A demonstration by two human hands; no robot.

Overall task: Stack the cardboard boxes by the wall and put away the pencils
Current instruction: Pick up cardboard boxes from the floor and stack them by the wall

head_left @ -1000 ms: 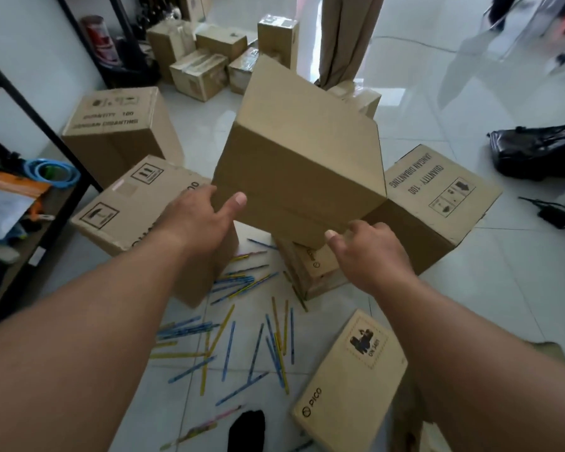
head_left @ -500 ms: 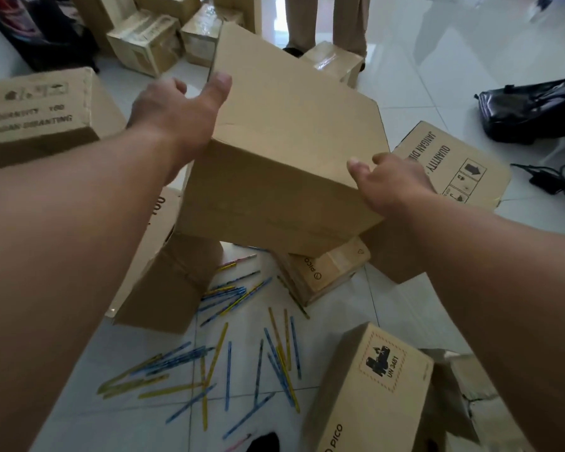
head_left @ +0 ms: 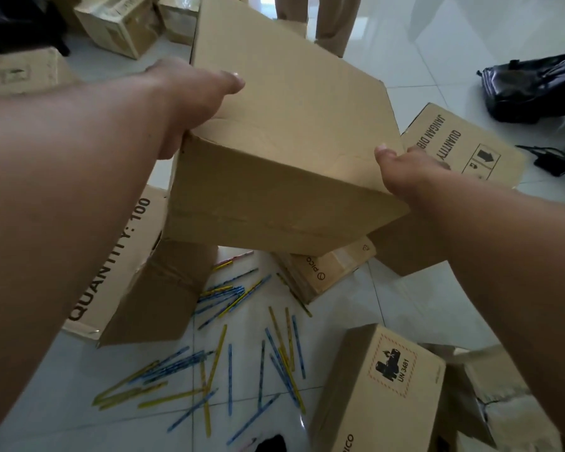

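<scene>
A large plain cardboard box point(head_left: 284, 148) is lifted off the floor, tilted, between both hands. My left hand point(head_left: 193, 99) grips its left edge, thumb on the top face. My right hand point(head_left: 411, 177) grips the near right corner, thumb on top and fingers hidden under it. Several blue and yellow pencils point(head_left: 229, 363) lie scattered on the white tile floor below. Around them lie other boxes: one marked "QUANTITY: 100" point(head_left: 134, 275) at left, a small PICO box point(head_left: 327, 272) under the lifted one, a "UN 3481" box point(head_left: 379, 386) at lower right.
A box printed "QUANTITY" point(head_left: 463, 148) lies at right behind my right hand. Taped boxes point(head_left: 124, 24) stand at the back left. A black bag point(head_left: 535, 89) and a charger with cables point(head_left: 555, 161) lie at far right. A torn box point(head_left: 503, 402) sits at the bottom right corner.
The plain box has risen and come closer to me. My left hand moved from its lower left side to its upper left edge; my right hand now holds the right corner.
</scene>
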